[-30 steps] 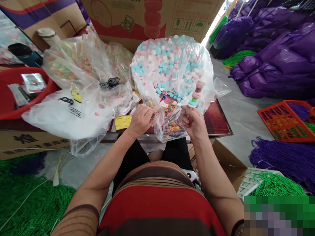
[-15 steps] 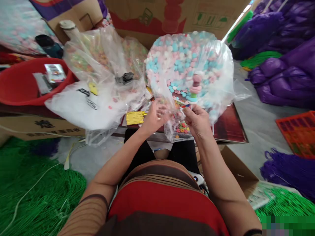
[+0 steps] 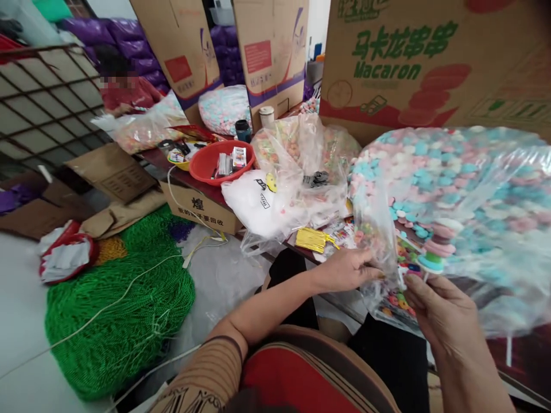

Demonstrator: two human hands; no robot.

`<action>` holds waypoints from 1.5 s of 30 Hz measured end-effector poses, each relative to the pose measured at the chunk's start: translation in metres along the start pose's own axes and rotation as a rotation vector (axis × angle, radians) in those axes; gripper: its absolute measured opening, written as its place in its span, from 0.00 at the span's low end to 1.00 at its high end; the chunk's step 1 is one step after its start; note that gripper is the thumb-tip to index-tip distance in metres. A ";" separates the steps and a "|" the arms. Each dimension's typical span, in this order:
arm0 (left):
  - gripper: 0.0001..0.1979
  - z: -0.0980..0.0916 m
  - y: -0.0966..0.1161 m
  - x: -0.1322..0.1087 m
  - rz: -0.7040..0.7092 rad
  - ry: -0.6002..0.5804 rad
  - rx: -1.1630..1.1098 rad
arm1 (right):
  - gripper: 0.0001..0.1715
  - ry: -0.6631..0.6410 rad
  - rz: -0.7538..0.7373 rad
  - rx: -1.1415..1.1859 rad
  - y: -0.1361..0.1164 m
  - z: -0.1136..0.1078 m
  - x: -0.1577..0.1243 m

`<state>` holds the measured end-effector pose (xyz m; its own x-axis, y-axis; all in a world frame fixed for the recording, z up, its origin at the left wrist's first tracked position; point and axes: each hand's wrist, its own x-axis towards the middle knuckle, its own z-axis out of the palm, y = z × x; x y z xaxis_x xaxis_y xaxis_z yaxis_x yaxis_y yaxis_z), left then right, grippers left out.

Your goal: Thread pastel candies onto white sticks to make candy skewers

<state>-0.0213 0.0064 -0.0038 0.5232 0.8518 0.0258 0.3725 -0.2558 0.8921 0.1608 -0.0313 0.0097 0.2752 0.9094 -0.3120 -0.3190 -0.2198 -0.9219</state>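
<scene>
My left hand (image 3: 348, 269) has its fingers closed on the edge of a clear plastic bag (image 3: 381, 241), which shows small coloured ring candies (image 3: 396, 301) behind or inside it. Close to its right, my right hand (image 3: 443, 310) pinches with thumb and fingers. Above those fingers stands a candy skewer (image 3: 439, 244) of pink, brown, green and blue pieces, its white stick running down into the grip. A small blue and red piece (image 3: 414, 268) shows by the right thumb; what it belongs to is unclear. Behind lies a big clear bag of pastel candies (image 3: 469, 166).
Gold twist ties (image 3: 310, 240) lie left of my hands. Beyond are a white plastic bag (image 3: 253, 201), a red basin (image 3: 202, 166) and a lidded cup (image 3: 267, 116). A large Macaron carton (image 3: 387, 74) stands behind. Green netting (image 3: 116, 304) covers the floor. Another person (image 3: 129, 92) sits far left.
The view has swung left, bringing the other person and more cartons into sight. My left fingers, spread and blurred before, now close on the plastic. My right hand keeps its pinch.
</scene>
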 end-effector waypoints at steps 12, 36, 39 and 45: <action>0.20 -0.010 0.010 -0.019 -0.051 0.024 0.235 | 0.34 0.037 0.004 -0.016 0.019 0.012 -0.010; 0.16 0.004 -0.007 -0.020 -0.151 0.226 -0.237 | 0.32 0.117 0.023 0.024 0.013 0.021 -0.007; 0.21 0.003 -0.011 -0.023 -0.155 0.281 -0.372 | 0.33 0.097 -0.032 -0.199 0.012 0.022 -0.009; 0.32 -0.007 -0.027 -0.019 -0.142 0.367 -0.780 | 0.24 -0.097 -0.303 -0.398 -0.012 -0.009 -0.016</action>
<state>-0.0467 0.0004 -0.0252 0.1814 0.9797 -0.0851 -0.2858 0.1353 0.9487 0.1681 -0.0461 0.0237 0.2105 0.9775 -0.0114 0.1375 -0.0412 -0.9896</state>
